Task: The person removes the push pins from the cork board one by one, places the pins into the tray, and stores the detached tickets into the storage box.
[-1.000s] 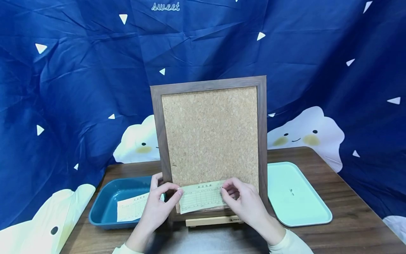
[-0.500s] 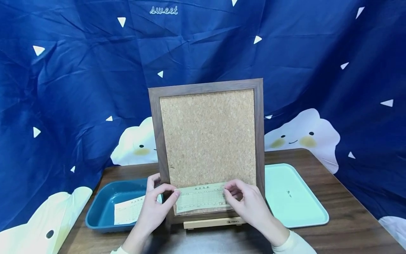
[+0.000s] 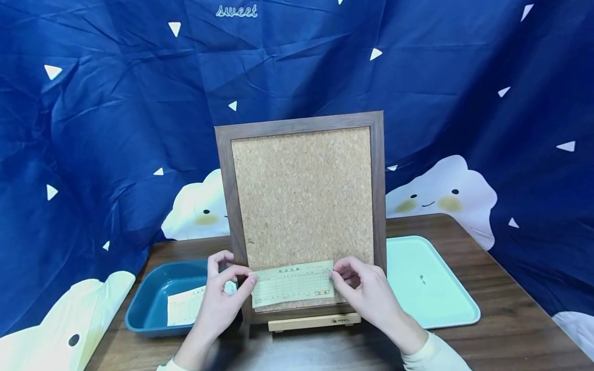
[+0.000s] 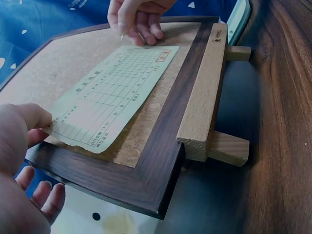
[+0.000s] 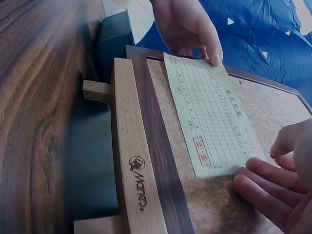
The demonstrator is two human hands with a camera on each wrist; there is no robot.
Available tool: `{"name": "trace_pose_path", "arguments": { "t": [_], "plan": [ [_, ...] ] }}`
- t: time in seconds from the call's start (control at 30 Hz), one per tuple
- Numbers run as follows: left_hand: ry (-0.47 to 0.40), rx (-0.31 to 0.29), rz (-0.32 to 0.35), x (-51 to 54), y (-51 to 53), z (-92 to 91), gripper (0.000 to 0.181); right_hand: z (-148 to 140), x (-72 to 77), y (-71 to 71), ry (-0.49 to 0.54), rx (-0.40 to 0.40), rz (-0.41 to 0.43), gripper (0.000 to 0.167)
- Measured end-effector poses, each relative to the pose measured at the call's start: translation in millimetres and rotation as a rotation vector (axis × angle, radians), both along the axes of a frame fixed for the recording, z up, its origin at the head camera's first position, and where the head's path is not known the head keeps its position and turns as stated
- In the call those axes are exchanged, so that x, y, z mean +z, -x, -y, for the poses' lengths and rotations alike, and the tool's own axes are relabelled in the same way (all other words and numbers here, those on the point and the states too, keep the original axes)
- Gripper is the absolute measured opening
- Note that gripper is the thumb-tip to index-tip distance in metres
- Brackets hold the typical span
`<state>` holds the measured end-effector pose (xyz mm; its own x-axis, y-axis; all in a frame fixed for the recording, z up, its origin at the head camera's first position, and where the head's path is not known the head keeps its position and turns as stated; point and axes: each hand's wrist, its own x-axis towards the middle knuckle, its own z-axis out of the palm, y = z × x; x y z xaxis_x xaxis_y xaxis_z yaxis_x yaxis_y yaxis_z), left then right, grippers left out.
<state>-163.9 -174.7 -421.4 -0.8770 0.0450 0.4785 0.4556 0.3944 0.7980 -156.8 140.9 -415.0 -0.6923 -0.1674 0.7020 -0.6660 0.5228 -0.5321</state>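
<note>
A pale green receipt slip [image 3: 292, 283] with a printed grid lies across the lower part of a framed corkboard [image 3: 303, 196]. My left hand [image 3: 224, 291] pinches the slip's left end between thumb and forefinger, over the frame's left side. At the opposite end, my right hand [image 3: 366, 288] has its fingers curled beside the slip's upper right corner. Between its thumb and forefinger is a tiny thin pin [image 5: 272, 156], mostly hidden by the fingertips. In the right wrist view, other fingertips of this hand touch the cork and the slip's edge.
The board leans on a wooden easel whose ledge [image 3: 315, 322] juts out below. To the left, a dark teal bin [image 3: 139, 309] holds another slip [image 3: 185, 306]. A mint tray [image 3: 445, 304] with a few tiny pieces [image 3: 422, 280] lies right. A blue curtain [image 3: 297, 62] hangs behind.
The slip has shifted slightly left across the cork with my left hand. My right fingers, which covered its right end, now sit at its edge, so the red stamp shows fully.
</note>
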Motion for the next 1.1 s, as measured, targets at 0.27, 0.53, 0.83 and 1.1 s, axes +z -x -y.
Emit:
{"name": "trace_pose_path", "arguments": {
  "t": [0.27,0.53,0.83,1.1],
  "plan": [
    [-0.030,-0.003,-0.043,0.0,-0.4,5.0,0.008,-8,0.2,0.3,0.022,0.001,-0.006,0.024],
    [-0.058,0.008,0.002,1.0,-1.6,10.6,0.016,-16,0.5,-0.4,0.057,-0.009,-0.039,0.026],
    [-0.061,0.000,-0.040,6.0,-3.7,16.6,0.018,-25,5.4,-0.7,0.021,-0.034,-0.107,0.030],
    [-0.041,0.016,0.025,10.2,-5.6,19.8,0.012,-34,5.8,0.2,0.020,-0.044,-0.102,0.030]
  ]
}}
